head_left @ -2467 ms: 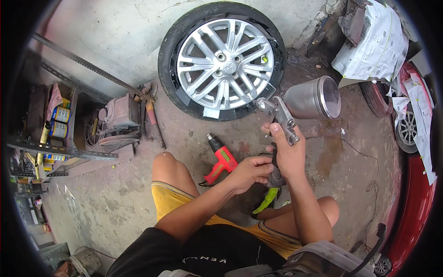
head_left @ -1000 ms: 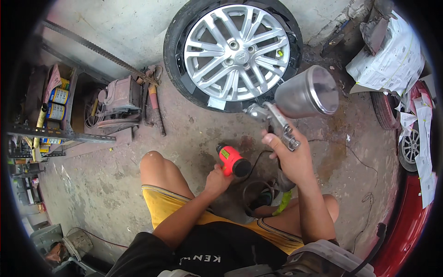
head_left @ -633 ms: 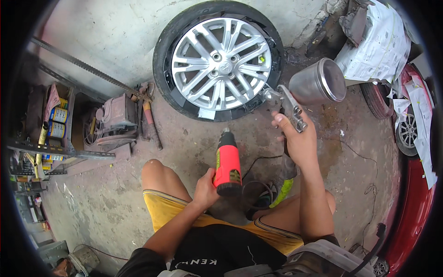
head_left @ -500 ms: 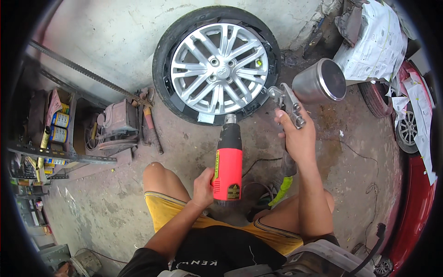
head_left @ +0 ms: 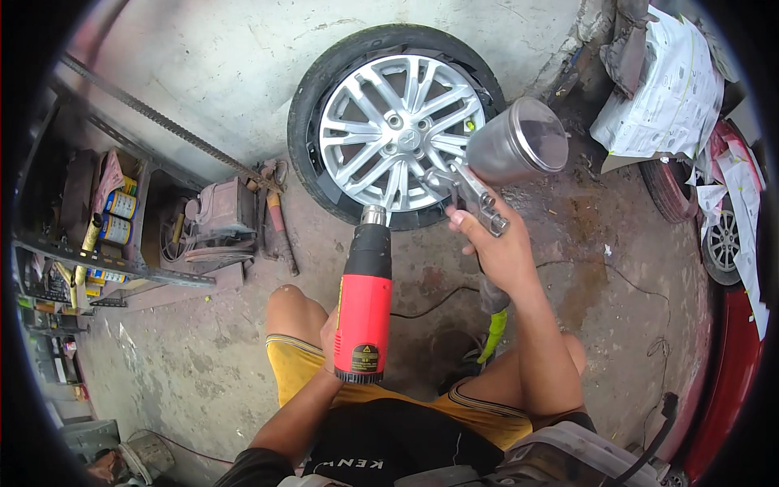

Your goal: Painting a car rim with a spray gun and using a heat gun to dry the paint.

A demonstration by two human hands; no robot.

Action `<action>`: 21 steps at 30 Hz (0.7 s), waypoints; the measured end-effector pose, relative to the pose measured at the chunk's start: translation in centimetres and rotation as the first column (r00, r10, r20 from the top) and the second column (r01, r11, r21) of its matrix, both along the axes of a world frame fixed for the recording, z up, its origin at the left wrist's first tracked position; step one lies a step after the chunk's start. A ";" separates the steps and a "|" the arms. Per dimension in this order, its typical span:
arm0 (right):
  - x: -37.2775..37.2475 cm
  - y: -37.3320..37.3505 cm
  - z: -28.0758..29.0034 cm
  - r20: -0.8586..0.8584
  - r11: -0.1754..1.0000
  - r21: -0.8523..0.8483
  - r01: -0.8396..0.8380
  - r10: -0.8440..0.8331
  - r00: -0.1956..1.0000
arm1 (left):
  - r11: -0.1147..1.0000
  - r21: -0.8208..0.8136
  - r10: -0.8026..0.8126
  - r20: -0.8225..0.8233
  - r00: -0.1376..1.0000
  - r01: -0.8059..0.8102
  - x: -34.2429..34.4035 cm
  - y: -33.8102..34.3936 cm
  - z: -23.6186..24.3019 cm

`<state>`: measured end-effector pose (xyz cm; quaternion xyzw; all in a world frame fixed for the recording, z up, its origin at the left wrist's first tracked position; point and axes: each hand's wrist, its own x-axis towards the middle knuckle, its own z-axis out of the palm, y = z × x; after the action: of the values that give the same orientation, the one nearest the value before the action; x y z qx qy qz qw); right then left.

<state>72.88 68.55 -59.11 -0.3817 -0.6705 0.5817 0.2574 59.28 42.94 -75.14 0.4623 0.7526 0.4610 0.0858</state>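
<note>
Alloy wheel (head_left: pixel 410 140): against the pale wall (head_left: pixel 203 81).
Heat gun (head_left: pixel 363 312): red and black, below the wheel, nozzle toward it.
Spray gun (head_left: pixel 472 195): at the wheel's lower right, grey cup (head_left: pixel 501 150) attached.
Left hand (head_left: pixel 329 341): clamped on the heat gun, partly hidden.
Right hand (head_left: pixel 503 250): wrapped round the spray gun, apart from the left.

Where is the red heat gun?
In the head view, the heat gun is just left of centre, in the left grip, left of the spray gun, its nozzle toward the wheel.
</note>
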 end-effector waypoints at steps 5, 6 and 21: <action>-3.8 1.1 -1.7 -0.050 0.942 0.319 0.103 -0.091 0.995 | 0.982 0.107 0.099 0.395 0.913 -0.152 -1.0 -1.9 -8.7; -4.5 1.7 -2.3 -0.099 0.830 0.537 0.151 -0.115 0.988 | 0.981 0.097 0.127 0.354 0.927 -0.171 -1.0 -1.6 -8.7; -8.7 3.4 -2.8 -0.161 0.930 0.342 0.131 -0.079 0.984 | 0.971 0.164 0.064 0.517 0.854 -0.173 -4.8 -0.6 -9.9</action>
<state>64.17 71.93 -61.87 -0.3218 -0.7217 0.4641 0.4003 54.50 42.34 -85.02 0.2835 0.6790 0.6456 0.2042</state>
